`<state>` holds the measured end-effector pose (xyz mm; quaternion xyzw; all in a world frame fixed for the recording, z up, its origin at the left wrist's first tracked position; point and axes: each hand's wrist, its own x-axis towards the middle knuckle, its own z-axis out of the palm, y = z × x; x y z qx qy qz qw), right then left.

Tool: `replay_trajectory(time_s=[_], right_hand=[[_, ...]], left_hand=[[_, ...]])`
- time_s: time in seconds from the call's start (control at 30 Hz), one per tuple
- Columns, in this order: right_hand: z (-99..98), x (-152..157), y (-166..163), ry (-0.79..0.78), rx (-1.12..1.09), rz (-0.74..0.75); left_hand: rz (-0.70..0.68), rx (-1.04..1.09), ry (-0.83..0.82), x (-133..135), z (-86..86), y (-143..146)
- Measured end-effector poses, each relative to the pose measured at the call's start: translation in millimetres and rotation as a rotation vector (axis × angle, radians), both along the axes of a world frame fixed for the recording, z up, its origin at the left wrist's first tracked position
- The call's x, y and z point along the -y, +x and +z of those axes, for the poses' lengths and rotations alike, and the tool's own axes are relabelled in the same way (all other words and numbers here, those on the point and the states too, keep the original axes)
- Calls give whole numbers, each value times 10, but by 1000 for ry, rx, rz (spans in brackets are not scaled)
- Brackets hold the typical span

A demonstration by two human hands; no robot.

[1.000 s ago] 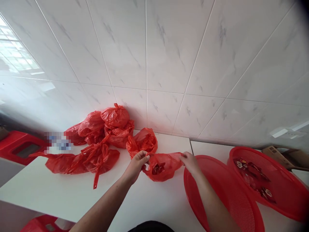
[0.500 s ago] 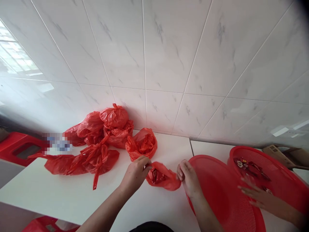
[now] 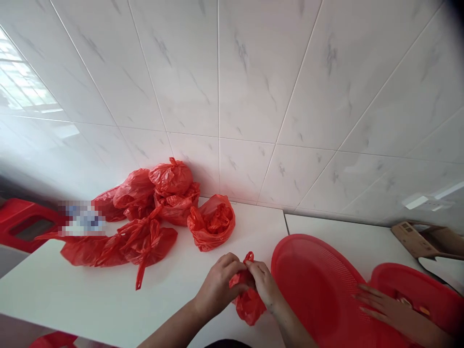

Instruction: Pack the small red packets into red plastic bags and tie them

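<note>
A small red plastic bag [image 3: 251, 308] hangs or rests just above the white table, its top gathered between my two hands. My left hand [image 3: 224, 280] pinches the gathered neck from the left side, thumb below and fingers curled over. From the right, my right hand [image 3: 264, 282] grips the same neck, fingertips close to the left ones. A loop of the bag sticks up beyond the fingers. Beyond my hands, an open red bag [image 3: 212, 223] stands with crumpled red plastic inside it. What the held bag contains is hidden now.
Several filled red bags [image 3: 170, 179] lie heaped at the left by the tiled wall. A large red basket [image 3: 308, 280] is at right; another person's hand [image 3: 395, 311] reaches over it and a second red basket [image 3: 384, 270]. A cardboard box [image 3: 409, 237] stands behind.
My hands have come together, closing the bag's mouth that was spread between them. The far right basket has moved nearer and tilted out of view; the other person's hand has shifted down.
</note>
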<state>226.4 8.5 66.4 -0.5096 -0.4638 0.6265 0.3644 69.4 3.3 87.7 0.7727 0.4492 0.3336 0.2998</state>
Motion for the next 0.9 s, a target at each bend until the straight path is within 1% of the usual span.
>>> replay_trajectory(time_s=[0.03, 0.1, 0.13, 0.2, 0.27, 0.3, 0.37, 0.4, 0.47, 0.53, 0.6, 0.63, 0.7, 0.77, 0.83, 0.9], right_hand=[[-11, -3, 2, -7, -3, -11], [-29, -4, 20, -12, -19, 21], [-35, -6, 40, -10, -30, 55], [-31, -16, 105, 12, -55, 116], [-4, -28, 197, 39, -75, 175], [15, -33, 244, 56, -72, 216], [45, -34, 325, 96, -32, 301], [49, -32, 352, 107, 4, 324], [20, -30, 378, 123, 91, 292], [-57, -34, 369, 144, 212, 177], [-154, -43, 339, 207, 366, 55], [-196, -47, 319, 237, 440, 16], [-252, -51, 278, 248, 523, 1], [-264, -49, 245, 200, 485, 14], [-244, -43, 229, 107, 330, 17], [-217, -37, 229, 11, 132, 25]], left_hand=[[-38, -58, 22, -4, -21, -4], [-70, -124, 54, -25, -71, -11], [-67, -123, 55, -40, -103, -14], [-7, -33, 7, -72, -183, -18], [79, 139, -128, -101, -279, -22], [92, 229, -228, -115, -326, -21], [48, 364, -441, -140, -406, -14], [16, 391, -523, -152, -434, -5], [-1, 378, -602, -168, -460, 20], [36, 326, -601, -171, -453, 49], [66, 275, -586, -160, -430, 71], [75, 249, -582, -151, -418, 76], [87, 198, -574, -133, -401, 75], [94, 149, -564, -117, -395, 57], [88, 93, -531, -100, -398, 31], [76, 51, -450, -78, -407, 4]])
